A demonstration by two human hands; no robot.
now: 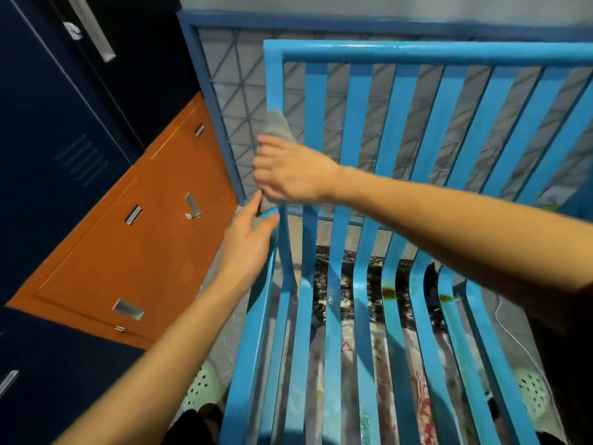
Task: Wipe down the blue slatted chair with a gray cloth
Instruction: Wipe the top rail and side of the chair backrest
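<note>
Blue chair (398, 53), wiping step at its far-left back post: right hand (288, 175) grips gray cloth (277, 125) around the post, left hand (247, 242) straight-fingered against the frame just below; next move likely slides the cloth along the post.

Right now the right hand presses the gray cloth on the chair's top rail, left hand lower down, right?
Not the top rail: head view shows the right hand holding the gray cloth on the chair's side upright, left hand lower down.
</note>
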